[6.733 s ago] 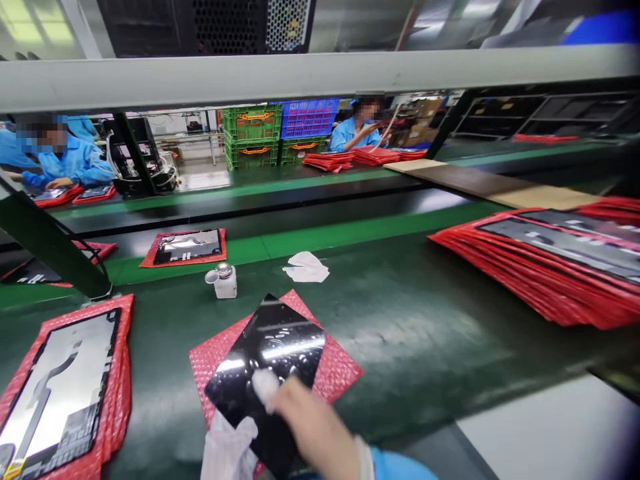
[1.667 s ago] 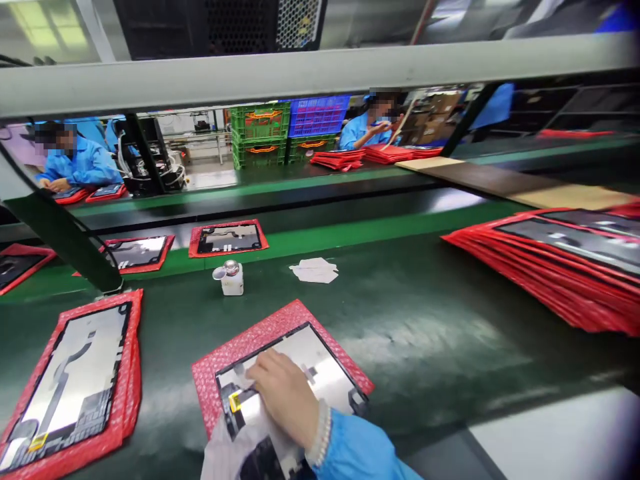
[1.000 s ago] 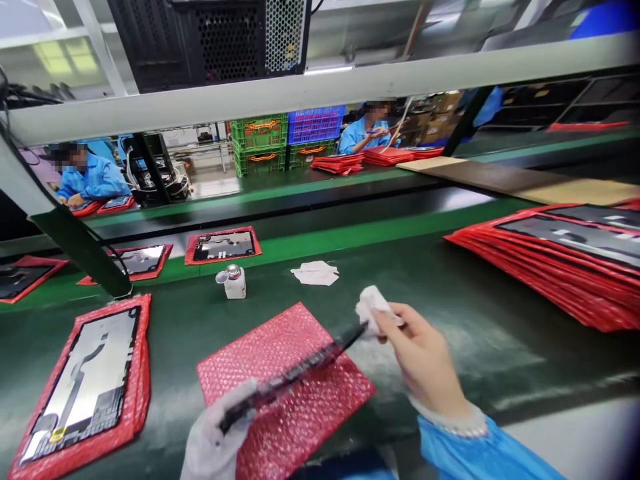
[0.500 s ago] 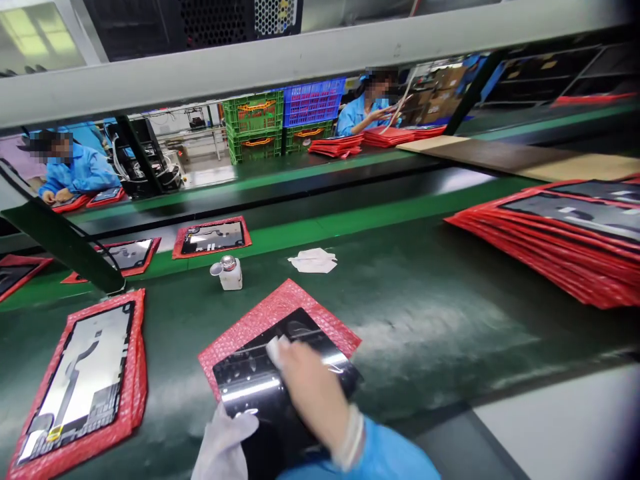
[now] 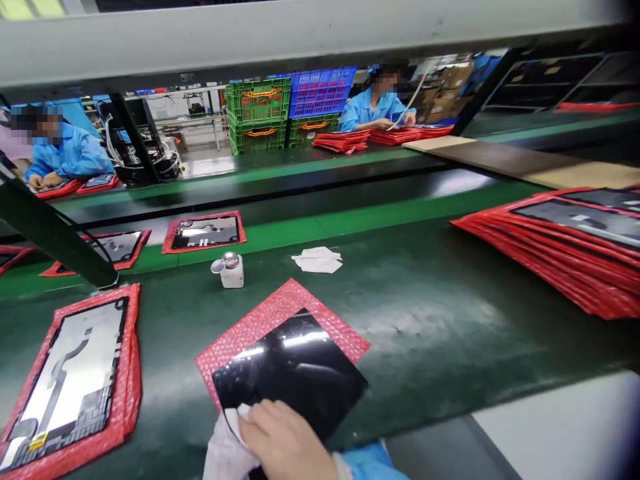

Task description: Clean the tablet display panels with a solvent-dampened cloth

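A glossy black screen panel (image 5: 295, 367) lies tilted over a red bubble-wrap sheet (image 5: 240, 343), its near part hidden by my hands. My left hand (image 5: 224, 448), in a white glove, grips the panel's near left edge; its fingers are partly hidden. Bare and bent at the fingers, my right hand (image 5: 287, 440) presses a white wipe (image 5: 243, 415) against the panel's surface near that same edge, close to the glove. Beyond the sheet stand a small white dispenser bottle (image 5: 233, 272) with a metal top and a crumpled white cloth (image 5: 319, 260).
At left another panel (image 5: 70, 373) rests on red bubble wrap. A tall stack of red-wrapped panels (image 5: 555, 247) stands at right. More panels (image 5: 207, 232) lie on the green strip behind. Two co-workers in blue sit across; a grey beam (image 5: 300, 37) crosses overhead.
My right hand has moved with the wipe from the panel's upper middle down to its near left edge. The wet-looking spots on the panel have mostly gone. My view has shifted slightly.
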